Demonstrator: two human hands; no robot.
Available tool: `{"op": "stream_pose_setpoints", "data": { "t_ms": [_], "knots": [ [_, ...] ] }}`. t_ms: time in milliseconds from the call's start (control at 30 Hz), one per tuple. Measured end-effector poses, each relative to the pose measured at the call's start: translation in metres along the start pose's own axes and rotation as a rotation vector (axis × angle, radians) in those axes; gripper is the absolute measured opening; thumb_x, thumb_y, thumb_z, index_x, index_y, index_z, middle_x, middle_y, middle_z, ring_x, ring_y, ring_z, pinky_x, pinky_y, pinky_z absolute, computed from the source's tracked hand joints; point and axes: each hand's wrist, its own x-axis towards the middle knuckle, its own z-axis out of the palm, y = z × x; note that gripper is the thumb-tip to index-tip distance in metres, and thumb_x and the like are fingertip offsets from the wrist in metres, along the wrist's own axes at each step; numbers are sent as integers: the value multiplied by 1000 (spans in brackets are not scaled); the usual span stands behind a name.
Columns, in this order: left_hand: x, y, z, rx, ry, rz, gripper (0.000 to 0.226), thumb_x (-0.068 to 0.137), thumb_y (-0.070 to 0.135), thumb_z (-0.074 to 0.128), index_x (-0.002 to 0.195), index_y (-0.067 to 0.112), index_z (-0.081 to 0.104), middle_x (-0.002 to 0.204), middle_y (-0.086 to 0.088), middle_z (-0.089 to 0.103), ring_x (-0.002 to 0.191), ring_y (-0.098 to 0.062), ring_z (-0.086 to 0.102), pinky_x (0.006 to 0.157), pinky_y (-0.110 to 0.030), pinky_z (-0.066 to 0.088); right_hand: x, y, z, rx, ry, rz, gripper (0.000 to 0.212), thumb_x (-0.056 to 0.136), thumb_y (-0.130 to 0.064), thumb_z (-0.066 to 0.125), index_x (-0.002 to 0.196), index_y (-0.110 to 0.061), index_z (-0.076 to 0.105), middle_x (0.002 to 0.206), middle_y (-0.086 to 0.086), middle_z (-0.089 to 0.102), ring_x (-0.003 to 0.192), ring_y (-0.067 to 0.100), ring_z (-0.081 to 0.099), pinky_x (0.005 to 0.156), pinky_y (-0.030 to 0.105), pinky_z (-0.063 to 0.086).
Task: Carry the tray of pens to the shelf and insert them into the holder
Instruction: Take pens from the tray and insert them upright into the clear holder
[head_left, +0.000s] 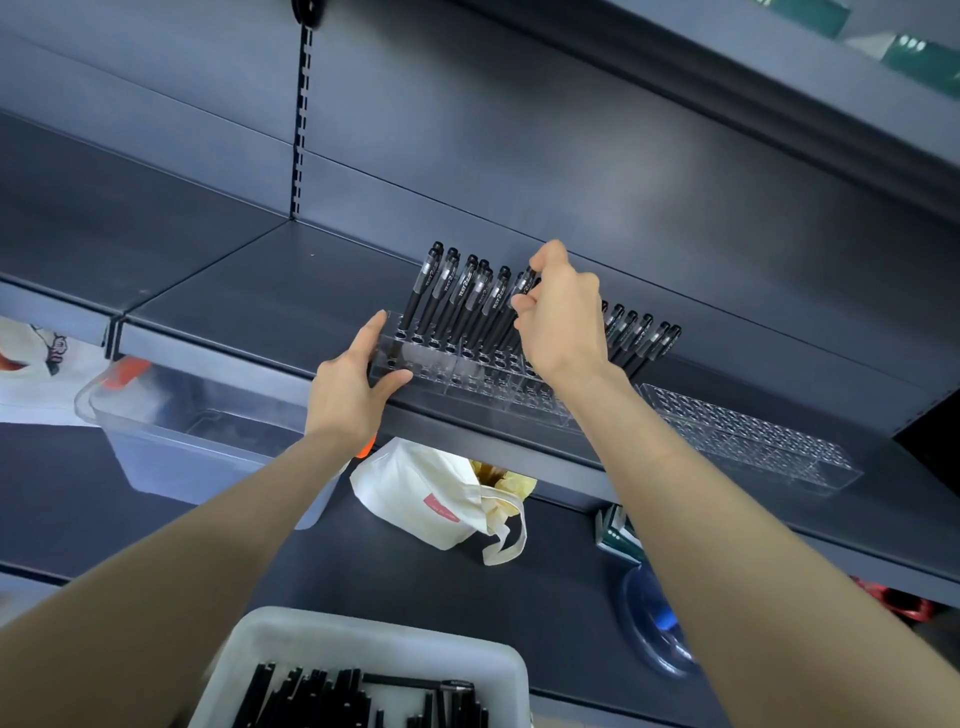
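A clear plastic pen holder (431, 371) with rows of round holes stands on the dark shelf (249, 291). Several black pens (457, 299) stand in its back rows, with more at the right (641, 338). My left hand (353, 384) grips the holder's left end, thumb on its front. My right hand (563, 317) pinches the cap of a black pen (524, 283) above the holder's middle. A white tray (363, 670) with several loose black pens lies at the bottom of the view, below my arms.
A second clear holder (748, 441) with no pens lies to the right on the shelf edge. On the lower shelf sit a clear bin (197, 441), a white cloth bag (441, 499), a green box (618, 535) and a blue round object (654, 623).
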Motion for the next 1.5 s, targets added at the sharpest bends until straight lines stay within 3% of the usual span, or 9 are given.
{"op": "stream_pose_setpoints", "data": {
  "t_ms": [333, 467, 567, 667, 867, 1100, 1267, 1367, 1500],
  "knots": [
    [-1, 0, -1, -15, 3, 9, 71, 88, 27, 64, 147, 30, 24, 123, -12, 62, 109, -31, 58, 96, -39, 44, -4, 5, 20, 69, -7, 51, 38, 88, 8, 42, 121, -10, 40, 80, 2, 49, 88, 27, 62, 81, 48, 52],
    [-1, 0, 0, -9, -10, 11, 72, 89, 27, 63, 148, 28, 22, 129, -10, 58, 113, -30, 56, 97, -38, 43, -7, 8, 21, 101, 36, 51, 34, 93, -1, 46, 126, -10, 41, 86, 12, 60, 82, 29, 63, 80, 47, 52],
    [-2, -3, 0, 11, -53, 20, 75, 89, 29, 62, 149, 22, 18, 140, -8, 48, 124, -28, 49, 103, -37, 39, -14, 12, 23, 140, 75, 78, 37, 94, -6, 50, 129, -13, 42, 86, 12, 64, 84, 28, 62, 81, 45, 51],
    [-15, -9, -2, 44, -74, 51, 76, 89, 31, 61, 149, 14, 18, 148, -7, 36, 135, -26, 36, 110, -40, 33, -27, 15, 25, 136, 89, 101, 36, 94, -10, 54, 128, -14, 45, 91, 7, 68, 83, 18, 57, 81, 29, 46],
    [-91, -46, -16, 248, -79, 201, 65, 92, 32, 56, 146, 10, 27, 155, -5, 22, 139, -26, 28, 107, -47, 32, -95, 28, 63, 216, 107, 106, 31, 91, -13, 58, 122, -12, 51, 101, 5, 68, 87, 24, 64, 77, 37, 50],
    [-210, -120, -27, 493, -373, -35, 68, 95, 43, 43, 150, 15, 13, 158, -4, 10, 143, -23, 16, 112, -40, 18, -225, 46, 133, 319, -136, 290, 31, 90, -13, 58, 121, -12, 53, 112, 2, 63, 96, 18, 62, 79, 28, 44],
    [-286, -166, -33, 629, -522, -68, 68, 86, 37, 61, 133, -9, 42, 137, -29, 42, 124, -45, 45, 95, -54, 46, -320, 53, 177, 285, -391, 391, 38, 93, -17, 56, 129, -8, 48, 125, 9, 58, 112, 24, 57, 91, 37, 48],
    [-313, -184, -35, 681, -504, -76, 80, 78, 30, 73, 135, -12, 36, 142, -31, 35, 132, -43, 36, 105, -48, 36, -358, 53, 192, 264, -534, 452, 43, 94, -23, 56, 133, -9, 45, 130, 9, 54, 119, 24, 52, 95, 38, 47],
    [-322, -188, -37, 647, -457, -102, 80, 84, 31, 67, 140, -10, 28, 150, -26, 24, 139, -36, 25, 110, -35, 22, -386, 49, 208, 245, -714, 511, 55, 95, -30, 53, 142, -10, 34, 142, 10, 43, 131, 25, 39, 103, 36, 38]
  ]
}}
